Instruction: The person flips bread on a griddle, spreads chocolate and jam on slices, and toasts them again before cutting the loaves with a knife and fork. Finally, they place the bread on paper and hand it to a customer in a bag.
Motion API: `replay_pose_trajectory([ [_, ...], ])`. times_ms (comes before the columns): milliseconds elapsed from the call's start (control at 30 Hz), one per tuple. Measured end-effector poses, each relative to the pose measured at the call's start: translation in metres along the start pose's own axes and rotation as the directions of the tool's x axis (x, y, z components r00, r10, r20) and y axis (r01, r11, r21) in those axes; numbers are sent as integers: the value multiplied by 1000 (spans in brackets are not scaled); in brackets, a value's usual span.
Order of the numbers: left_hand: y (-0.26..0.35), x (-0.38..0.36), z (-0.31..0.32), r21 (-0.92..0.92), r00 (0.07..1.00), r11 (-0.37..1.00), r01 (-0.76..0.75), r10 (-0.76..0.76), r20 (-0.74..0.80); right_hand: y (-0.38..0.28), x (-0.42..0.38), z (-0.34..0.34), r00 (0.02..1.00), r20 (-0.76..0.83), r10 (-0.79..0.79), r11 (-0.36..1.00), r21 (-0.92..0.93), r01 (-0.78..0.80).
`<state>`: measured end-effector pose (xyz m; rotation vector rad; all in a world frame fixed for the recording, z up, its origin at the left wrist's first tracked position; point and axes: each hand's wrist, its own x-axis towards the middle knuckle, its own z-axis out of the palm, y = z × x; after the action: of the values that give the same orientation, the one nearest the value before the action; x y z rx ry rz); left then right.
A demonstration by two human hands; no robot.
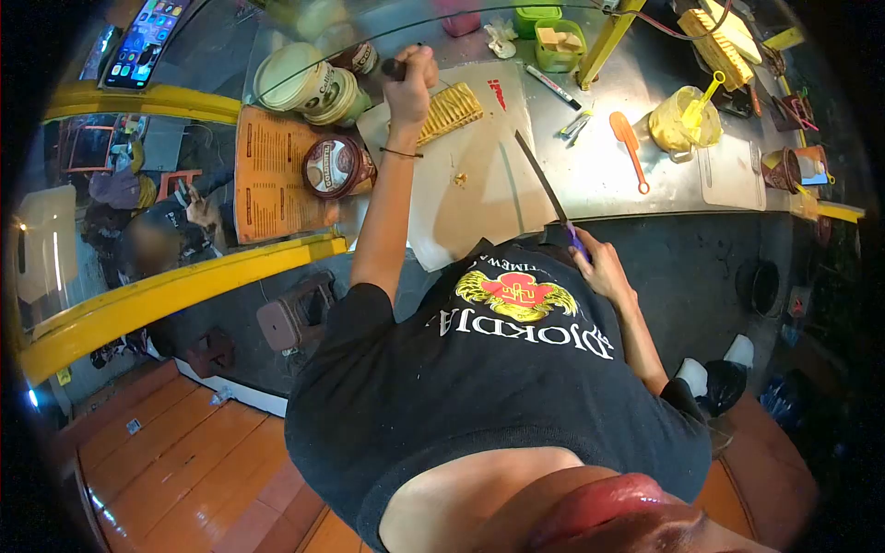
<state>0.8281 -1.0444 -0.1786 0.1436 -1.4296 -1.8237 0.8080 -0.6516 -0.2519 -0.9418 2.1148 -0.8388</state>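
Observation:
Fingers closed, my left hand [412, 88] grips a dark object [395, 69], mostly hidden by the fist. Just right of that wrist, a golden, ridged loaf [450, 114] lies on a brown paper sheet [479, 207]. My right hand [601, 267] is closed on the purple handle of a long knife [546, 186] near the counter's front edge. The blade points forward and left, its tip apart from the loaf. A small crumbly piece [460, 180] lies on the paper below the loaf.
Tubs [336, 168] and a printed menu [267, 175] stand or lie left. Rightward are a marker [553, 88], an orange spatula [630, 152], a yellow-smeared pitcher [678, 124] and more loaves [714, 51]. A yellow frame [166, 304] borders the left; a person [152, 240] is beyond.

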Motion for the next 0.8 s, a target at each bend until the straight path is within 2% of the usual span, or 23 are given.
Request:
replay_pose_trajectory([
  [33, -6, 1, 0, -6, 1000, 1000, 4, -4, 3, -3, -2, 1, 999, 8, 31, 1000, 5, -31],
  [100, -14, 1, 0, 106, 1000, 994, 21, -20, -8, -2, 3, 7, 1000, 4, 14, 1000, -18, -14],
  [167, -9, 1, 3, 97, 1000, 995, 25, -25, -1, -7, 14, 12, 996, -13, -89, 996, -32, 88],
  [233, 2, -2, 9, 177, 1000, 984, -18, 14, 27, -14, 25, 11, 996, 17, -85, 992, -88, 86],
  [300, 2, -2, 7, 180, 999, 983, -19, 11, 41, -12, 36, 17, 976, -25, -217, 975, -62, 215],
  [400, -2, -2, 5, 210, 999, 978, -7, -1, 39, -17, 51, 22, 965, -39, -259, 964, -80, 255],
  [433, -4, -1, 5, 231, 999, 973, 5, -14, 35, -20, 58, 22, 964, -42, -261, 963, -80, 258],
  [500, -2, -1, 6, 215, 998, 976, 32, -41, 39, -25, 67, 24, 986, 7, -166, 974, -152, 165],
  [600, 7, 1, 2, 214, 999, 977, 13, -24, 48, -27, 70, 26, 988, -13, -156, 980, -125, 153],
  [667, 10, 2, -4, 181, 996, 982, 58, -69, 57, -20, 68, 30, 982, -33, -185, 977, -118, 180],
  [700, -1, 2, -7, 182, 996, 982, 57, -68, 56, -17, 67, 32, 975, -49, -216, 971, -114, 209],
  [767, -44, -1, -18, 286, 990, 948, 138, -127, -59, -16, 65, 37, 970, -61, -236, 970, -80, 231],
  [800, -55, -4, -18, 382, 995, 919, 98, -78, -66, -17, 65, 39, 965, -81, -251, 968, -45, 248],
])
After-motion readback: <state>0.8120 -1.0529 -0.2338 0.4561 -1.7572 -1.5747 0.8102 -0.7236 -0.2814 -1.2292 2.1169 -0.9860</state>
